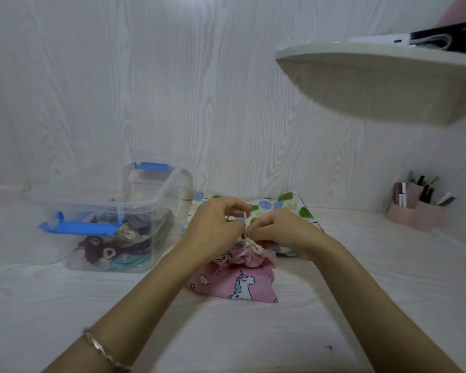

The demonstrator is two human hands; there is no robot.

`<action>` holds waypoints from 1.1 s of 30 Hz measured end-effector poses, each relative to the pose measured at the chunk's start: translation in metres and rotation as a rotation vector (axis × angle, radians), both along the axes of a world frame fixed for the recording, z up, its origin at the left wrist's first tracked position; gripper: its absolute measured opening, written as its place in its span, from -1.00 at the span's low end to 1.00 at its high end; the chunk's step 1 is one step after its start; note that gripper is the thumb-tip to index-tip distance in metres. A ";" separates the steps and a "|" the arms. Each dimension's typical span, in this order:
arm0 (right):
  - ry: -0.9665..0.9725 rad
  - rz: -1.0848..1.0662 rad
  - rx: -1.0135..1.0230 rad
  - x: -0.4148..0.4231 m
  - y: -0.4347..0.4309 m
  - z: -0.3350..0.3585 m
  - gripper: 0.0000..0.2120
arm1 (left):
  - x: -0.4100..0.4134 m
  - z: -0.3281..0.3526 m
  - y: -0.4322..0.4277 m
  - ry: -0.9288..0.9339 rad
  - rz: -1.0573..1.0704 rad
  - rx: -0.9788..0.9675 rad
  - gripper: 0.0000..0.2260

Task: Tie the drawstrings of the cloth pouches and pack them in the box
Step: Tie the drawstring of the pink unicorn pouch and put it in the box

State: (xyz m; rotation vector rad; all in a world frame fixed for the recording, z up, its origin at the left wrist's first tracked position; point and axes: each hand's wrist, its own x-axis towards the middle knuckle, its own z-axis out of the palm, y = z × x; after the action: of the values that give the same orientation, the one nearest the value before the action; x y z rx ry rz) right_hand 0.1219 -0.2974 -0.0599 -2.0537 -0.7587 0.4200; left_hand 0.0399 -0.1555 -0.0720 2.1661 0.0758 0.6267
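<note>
Nearest in, at 7 o'clock, a thin chain bracelet [106, 354] sits on the left wrist, and both forearms reach forward over the white wood-grain table [280, 340]. Dead centre lies the pink cotton pouch with the unicorn print [237, 285], flat on the table, its neck gathered into a ruffle at the far end. Right above that ruffle, the action: the left hand [213, 227] pinches the cream drawstring cord [246, 224] between thumb and fingertips and holds it upward, while the right hand [277, 228] pinches the same cord low down, tight against the gathered neck. Both hands are narrow, fingers curled, almost touching each other.

Just behind the hands at 12 to 1 o'clock, a flat white cloth pouch printed with green leaves and blue balloons [288, 203] lies on the table. Over at 9 to 10 o'clock stands the clear plastic box with blue clips [145, 219], open, with tied pouches in maroon, teal and grey piled inside. Behind it, a clear plastic piece with a blue clip [148, 179] stands against the wall; lid or second box, hard to tell. Far at 3 o'clock, a pink desk organiser [417, 214] holds small cosmetics. High at 1 o'clock, a white rounded shelf [374, 84] juts out.
</note>
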 end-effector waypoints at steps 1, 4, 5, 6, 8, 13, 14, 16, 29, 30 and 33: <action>-0.022 0.007 0.007 0.001 0.000 0.000 -0.92 | 0.001 0.001 0.002 0.023 -0.077 -0.021 -0.76; -0.093 0.004 0.017 0.003 -0.001 -0.002 -0.94 | 0.003 0.000 0.010 0.076 -0.222 -0.071 -0.76; -0.098 0.002 0.030 0.003 -0.001 -0.003 -0.96 | 0.003 -0.001 0.012 0.082 -0.213 -0.088 -0.75; -0.098 -0.004 0.055 0.002 -0.002 -0.004 -0.97 | 0.003 -0.002 0.014 0.080 -0.188 -0.115 -0.74; -0.121 -0.028 0.105 -0.001 -0.001 -0.007 -0.93 | 0.002 -0.003 0.014 0.069 -0.134 -0.197 -0.73; -0.318 -0.087 0.195 -0.005 0.006 -0.015 -0.91 | 0.004 -0.001 0.017 0.119 -0.088 -0.368 -0.78; -0.356 -0.078 0.193 -0.005 0.005 -0.015 -0.88 | 0.003 0.000 0.018 0.131 -0.099 -0.371 -0.78; -0.434 -0.033 0.135 -0.006 0.003 -0.015 -0.85 | 0.002 0.002 0.020 0.161 -0.130 -0.354 -0.78; -0.259 0.040 0.226 -0.010 -0.004 -0.013 -0.97 | 0.005 0.006 0.028 0.244 -0.318 -0.269 -0.89; -0.213 0.036 0.280 -0.010 -0.004 -0.014 -0.98 | 0.005 0.007 0.027 0.247 -0.329 -0.283 -0.89; -0.093 0.009 0.385 -0.010 -0.004 -0.016 -0.88 | 0.005 0.004 0.027 0.249 -0.336 -0.292 -0.88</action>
State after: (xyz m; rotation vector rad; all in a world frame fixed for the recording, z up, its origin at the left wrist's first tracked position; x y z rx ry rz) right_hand 0.1119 -0.3011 -0.0760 -1.7168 -0.8339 0.1673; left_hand 0.0446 -0.1284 -0.0681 1.9034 -0.0602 0.1421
